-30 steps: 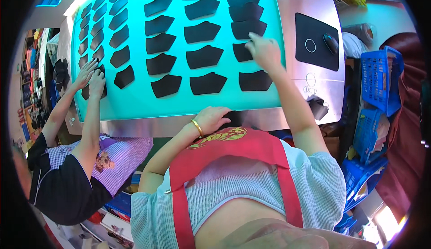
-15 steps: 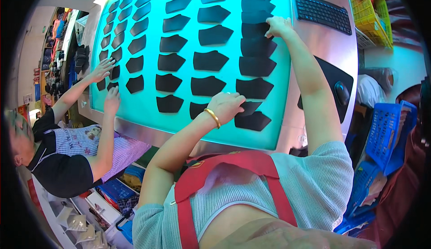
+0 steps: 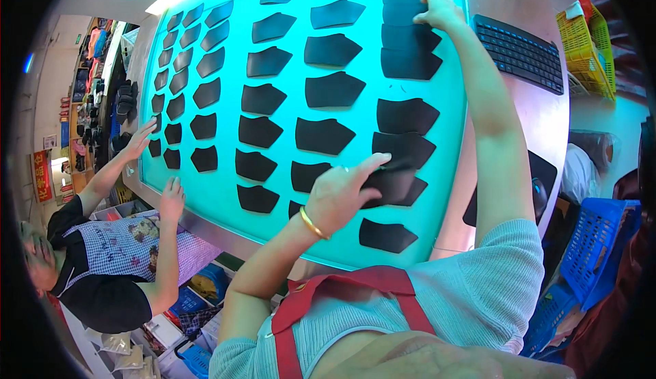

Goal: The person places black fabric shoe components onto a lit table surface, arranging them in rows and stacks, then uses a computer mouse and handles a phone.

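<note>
Flat black five-sided pieces lie in rows on a glowing turquoise table (image 3: 225,194); their material I cannot make out. My left hand (image 3: 342,194), with a gold bangle at the wrist, has thumb and forefinger at the left edge of a blurred black piece (image 3: 396,186), which overlaps another piece beneath it. Below that pair is a single black piece (image 3: 388,235). Farther up the rightmost row, my right hand (image 3: 441,11) reaches to overlapping black pieces (image 3: 403,13). Its thumb and forefinger are spread at their right edge, with nothing visible between them.
At the left, a co-worker's hands (image 3: 172,200) are beside the smaller pieces. A keyboard (image 3: 519,52) and a mouse (image 3: 540,198) on a black pad border the table's right side. Beyond them stand a yellow basket (image 3: 581,48) and blue baskets (image 3: 591,249).
The view has shifted. My right hand has moved farther up the right row, and a gap now parts its pieces. My left hand has moved onto the row's lower pieces.
</note>
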A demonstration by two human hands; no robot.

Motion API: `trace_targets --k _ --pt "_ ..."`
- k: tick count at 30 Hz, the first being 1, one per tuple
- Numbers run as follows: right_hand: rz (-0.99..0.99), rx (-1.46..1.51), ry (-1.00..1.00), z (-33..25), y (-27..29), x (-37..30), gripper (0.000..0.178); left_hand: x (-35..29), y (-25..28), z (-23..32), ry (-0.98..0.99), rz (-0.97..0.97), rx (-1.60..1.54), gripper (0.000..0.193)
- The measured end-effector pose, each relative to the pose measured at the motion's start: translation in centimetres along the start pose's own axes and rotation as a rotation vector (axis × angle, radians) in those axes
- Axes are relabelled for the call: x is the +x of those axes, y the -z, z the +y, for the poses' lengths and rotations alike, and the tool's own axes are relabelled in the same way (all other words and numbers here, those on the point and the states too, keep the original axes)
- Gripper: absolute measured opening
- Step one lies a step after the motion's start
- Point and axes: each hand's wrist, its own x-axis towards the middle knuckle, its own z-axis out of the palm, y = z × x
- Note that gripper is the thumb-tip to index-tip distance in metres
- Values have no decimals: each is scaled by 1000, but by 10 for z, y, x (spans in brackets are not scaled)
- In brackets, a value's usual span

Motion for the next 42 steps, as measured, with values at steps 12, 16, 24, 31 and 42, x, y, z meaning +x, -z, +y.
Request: trace_targets --k 12,16,24,31,42 --pt "-535 701 792 -75 71 -128 21 23 35 -1 -171 464 520 33" --pt "-590 713 986 -87 56 -142 20 -7 24 -16 50 -37 167 24" --pt "-135 -220 193 2 -27 8 60 -99 -12 -20 78 -184 -183 21" --pt "-216 -211 262 -36 -25 -136 65 -173 -48 -28 25 -216 -95 23" --pt "-287 -154 165 -52 -28 -200 65 -211 -41 1 56 -149 -100 22"
